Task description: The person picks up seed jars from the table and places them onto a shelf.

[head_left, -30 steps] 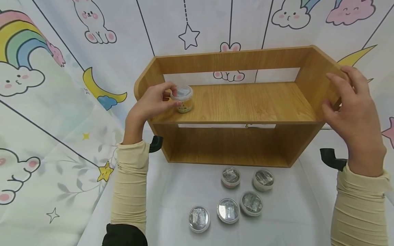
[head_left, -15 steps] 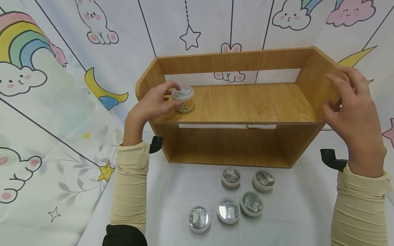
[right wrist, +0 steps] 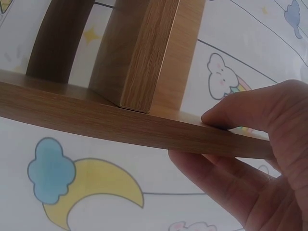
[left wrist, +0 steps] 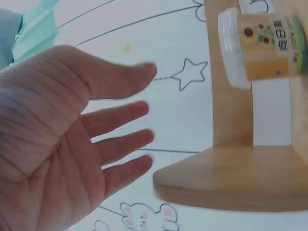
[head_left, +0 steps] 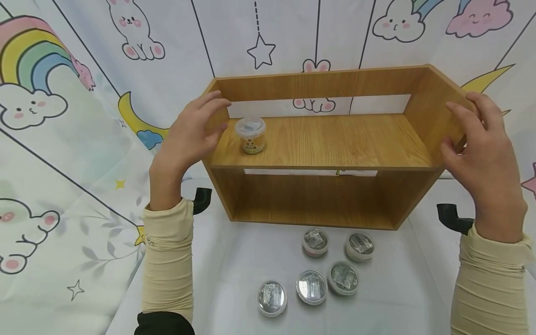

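Jar (head_left: 250, 134): clear lid, yellow label

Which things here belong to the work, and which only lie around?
In the work: jar on the wooden shelf; five jars on the table; left hand, open; right hand, gripping the shelf's side.
Lying about: cartoon backdrop cloth.

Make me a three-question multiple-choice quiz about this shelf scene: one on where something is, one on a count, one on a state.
1. Where does the small jar stand?
A. upper board of the wooden shelf
B. lower compartment
C. on the table

2. How many tubs lie on the table?
A. three
B. five
C. seven

3. What is the left hand doing?
A. gripping the jar
B. open, off the jar
C. pressing a tub

Answers: 1 A, it sits at the board's left end. 2 B, five foil tops show. 3 B, its fingers are spread, holding nothing.
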